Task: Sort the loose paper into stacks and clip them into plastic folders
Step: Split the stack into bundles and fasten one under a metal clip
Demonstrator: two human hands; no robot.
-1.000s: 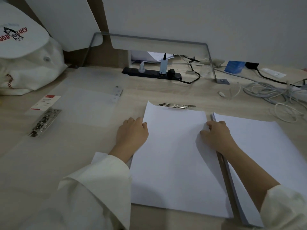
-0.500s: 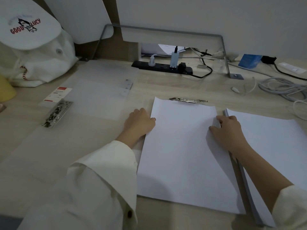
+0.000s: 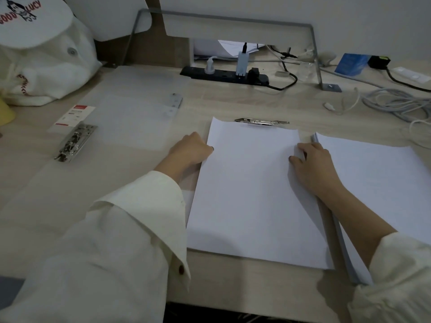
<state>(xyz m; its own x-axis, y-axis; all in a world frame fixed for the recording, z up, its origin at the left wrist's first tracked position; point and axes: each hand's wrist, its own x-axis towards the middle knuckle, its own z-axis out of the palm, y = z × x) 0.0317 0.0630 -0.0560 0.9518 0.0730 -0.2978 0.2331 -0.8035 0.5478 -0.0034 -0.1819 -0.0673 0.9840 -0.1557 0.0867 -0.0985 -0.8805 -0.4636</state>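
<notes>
Left hand [image 3: 189, 152] grips the left edge of the paper stack [image 3: 251, 194], metal clip [image 3: 261, 122] just beyond its top; right hand [image 3: 312, 164] curls over its right edge. Light, limp, likely slippery sheets: best held at both long edges.

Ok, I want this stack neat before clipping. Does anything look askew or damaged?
The middle paper stack has an uneven far edge: both far corners curl up, one on either side of the metal clip. The left hand and right hand grip its side edges. Nothing looks torn or spilled.
</notes>
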